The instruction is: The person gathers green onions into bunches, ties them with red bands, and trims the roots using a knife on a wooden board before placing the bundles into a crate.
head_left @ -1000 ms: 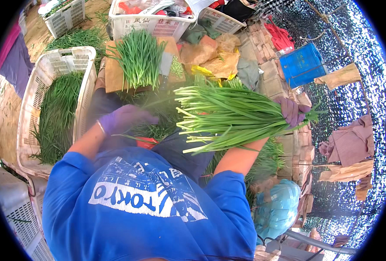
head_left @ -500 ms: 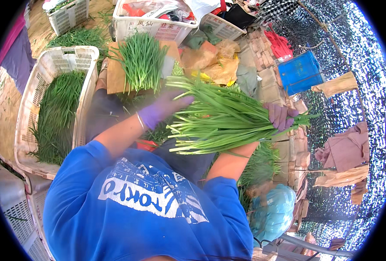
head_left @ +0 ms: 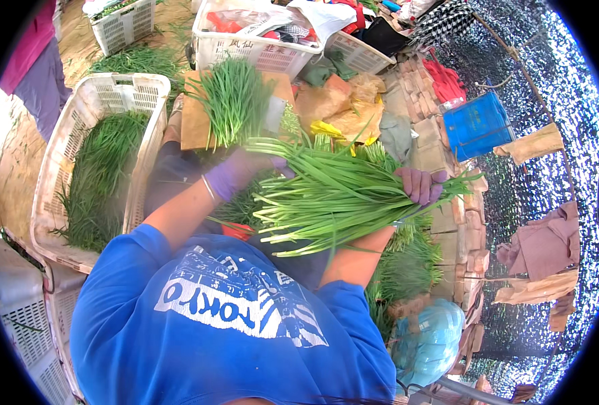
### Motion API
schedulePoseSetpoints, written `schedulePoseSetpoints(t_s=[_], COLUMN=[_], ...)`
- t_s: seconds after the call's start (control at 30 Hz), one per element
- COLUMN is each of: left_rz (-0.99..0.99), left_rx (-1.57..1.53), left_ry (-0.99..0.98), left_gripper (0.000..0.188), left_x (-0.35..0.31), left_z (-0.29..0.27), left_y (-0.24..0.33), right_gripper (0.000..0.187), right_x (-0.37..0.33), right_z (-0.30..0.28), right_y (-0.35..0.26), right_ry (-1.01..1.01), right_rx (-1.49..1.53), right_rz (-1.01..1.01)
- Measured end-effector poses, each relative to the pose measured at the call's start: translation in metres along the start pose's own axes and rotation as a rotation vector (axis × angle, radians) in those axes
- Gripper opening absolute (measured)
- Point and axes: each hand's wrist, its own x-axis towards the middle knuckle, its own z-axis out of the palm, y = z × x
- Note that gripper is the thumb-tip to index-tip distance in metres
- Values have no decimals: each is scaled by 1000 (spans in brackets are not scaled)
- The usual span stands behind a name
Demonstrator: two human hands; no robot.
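Note:
A thick bunch of garlic chives [head_left: 340, 192] lies fanned out in front of my chest, pale stem ends to the left and leaf tips to the right. My right hand [head_left: 421, 185], in a purple glove, is closed around its leafy end. At the upper stem ends is my left hand [head_left: 242, 172], also gloved in purple. Its fingers are drawn together against the stems, and what they pinch, if anything, is hidden. Beyond it, a bundle of chives [head_left: 235, 101] rests on a brown board [head_left: 195, 121].
A white crate [head_left: 46, 196] of loose greens stands at the left. Another crate [head_left: 259, 57] with bags is at the back. More chives [head_left: 411, 266] and a light-blue bundle [head_left: 427, 341] lie right of me. Yellowish plastic bags [head_left: 350, 108] and a blue container [head_left: 478, 125] sit beyond.
The chive bunch has spread wider, with its lower stems hanging further down. My left hand has shifted slightly against the upper stems. The whole view has shifted a little.

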Motion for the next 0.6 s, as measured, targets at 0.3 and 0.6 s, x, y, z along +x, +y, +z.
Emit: schedulePoseSetpoints(t_s=[0.3,0.6], left_rz=[-102,-202], left_rx=[175,190], left_ry=[-47,-341], left_gripper=[35,12], left_x=[-16,-63], left_z=[-10,-72], left_y=[2,9], right_gripper=[25,35], right_x=[-18,-14], right_z=[15,7], right_y=[8,-43], right_ry=[382,-68], right_rx=[55,-20], right_rz=[-66,-186])
